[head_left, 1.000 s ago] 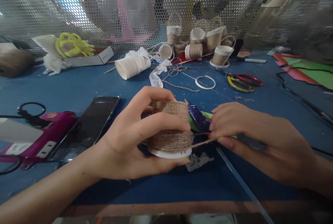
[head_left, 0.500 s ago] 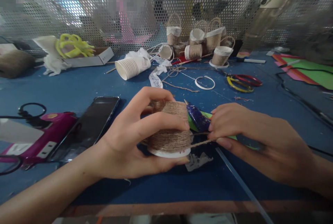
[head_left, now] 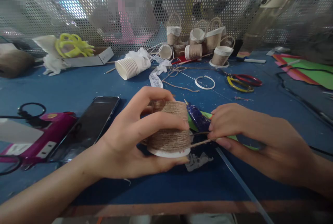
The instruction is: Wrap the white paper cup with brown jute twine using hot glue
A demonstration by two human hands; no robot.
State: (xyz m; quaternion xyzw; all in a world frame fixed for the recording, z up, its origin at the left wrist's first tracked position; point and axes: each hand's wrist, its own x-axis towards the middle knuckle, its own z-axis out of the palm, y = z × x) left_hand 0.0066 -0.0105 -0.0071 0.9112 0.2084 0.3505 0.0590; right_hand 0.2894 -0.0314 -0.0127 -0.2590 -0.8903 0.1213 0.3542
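Along the near side, reddish-brown table edge [head_left: 156, 208] running left to right, below both hands; near right, a clear stick [head_left: 241, 182] slanting out past that edge. Just beyond, left hand [head_left: 127, 140] curled round a twine-wrapped cup [head_left: 169, 140], fingers over the top, thumb under; cup lying tilted at centre, white rim facing near, most of the visible wall already covered by close turns of twine, rim band bare. To its right, right hand [head_left: 257, 140] closed in a pinch on the twine strand [head_left: 200, 143], drawn out fairly straight from beside the rim; cannot tell whether tight or fixed at the cup.

Between the hands and slightly farther, blue glue gun [head_left: 199, 118] with nozzle pointing far left, close to the cup; little side room there; translucent scrap [head_left: 199, 161] just below the strand. To the left, black phone [head_left: 101, 116] beside the left wrist, touching or nearly touching the purple power strip [head_left: 56, 134]; blue tabletop [head_left: 91, 85] showing widest beyond the phone. Farther right of centre, white ring [head_left: 205, 87] and scissors [head_left: 243, 82]; then paper cups [head_left: 127, 68], lace [head_left: 156, 78] and small twine baskets [head_left: 221, 57], before the perforated screen [head_left: 91, 26].
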